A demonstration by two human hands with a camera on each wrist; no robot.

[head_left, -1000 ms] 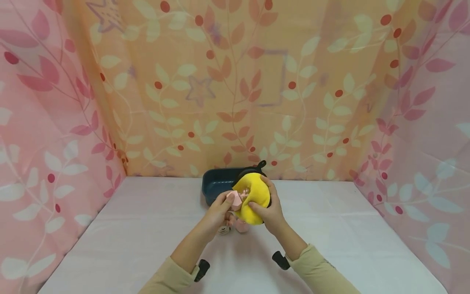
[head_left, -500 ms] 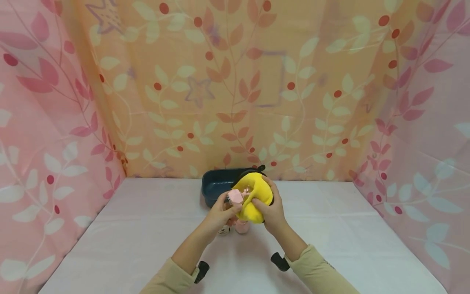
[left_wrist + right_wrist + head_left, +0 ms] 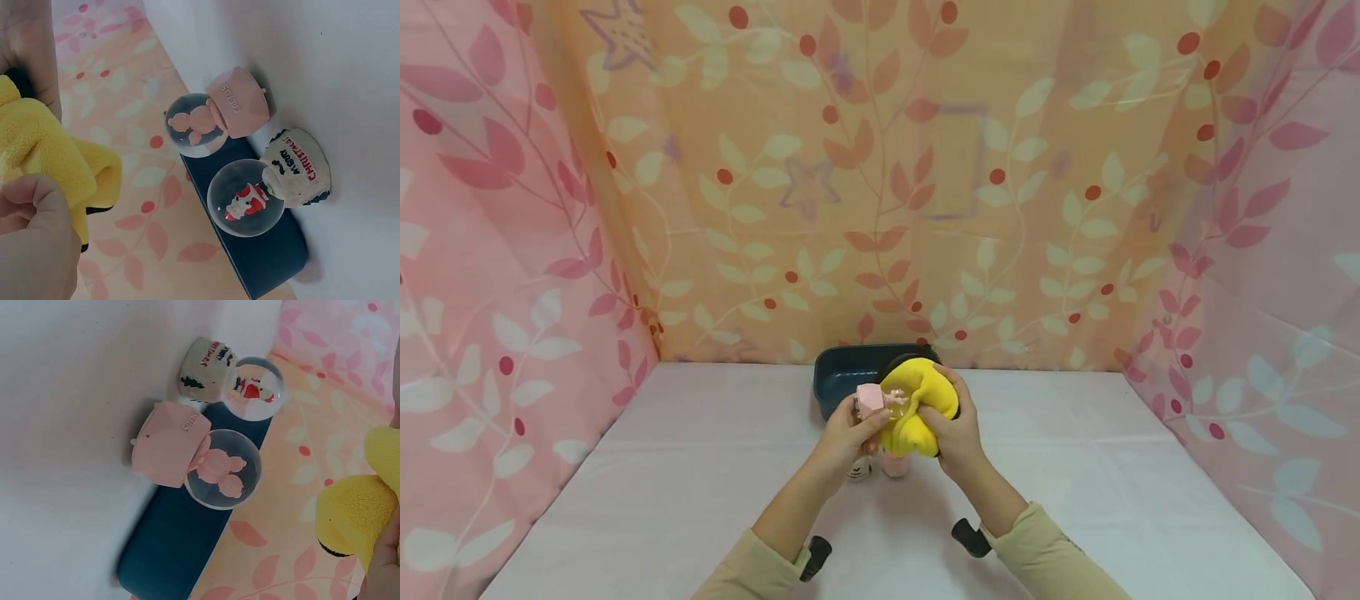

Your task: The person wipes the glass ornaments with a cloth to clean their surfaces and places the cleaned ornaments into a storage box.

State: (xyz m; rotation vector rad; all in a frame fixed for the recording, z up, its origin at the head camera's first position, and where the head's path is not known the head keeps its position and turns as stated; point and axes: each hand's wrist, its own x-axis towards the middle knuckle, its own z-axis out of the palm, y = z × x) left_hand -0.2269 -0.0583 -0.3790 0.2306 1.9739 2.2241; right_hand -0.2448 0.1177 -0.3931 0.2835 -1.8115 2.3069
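On the near side of the blue bin [image 3: 838, 387], the left hand [image 3: 847, 440] reaches up from a rolled beige cuff, its forearm slanting inward and its thumb lying along the front of a pink snow globe [image 3: 869, 399]. That grip pinches the globe by its faceted base, which is turned to the left; the clear dome points right. The globe is held above the bench [image 3: 647, 500], before the bin. It should feel stiff and rather heavy for its size, with a slick, breakable dome, so the base, whose flat facets offer purchase, seems the safer place to hold. Below it, nearer the person than the bin, a Christmas globe [image 3: 299, 165] stands upright, and just to its right a second pink globe [image 3: 239, 102]. Farther right, partly hiding the bin's right end, hangs a yellow cloth [image 3: 928, 385] with black edging; it looks soft, light and easily folded, and it bunches about the dome, though whether they touch is hard to tell. The right hand [image 3: 957, 429] grips that cloth, thumb pressed into a fold and fingers behind, its forearm slanting in from the lower right.
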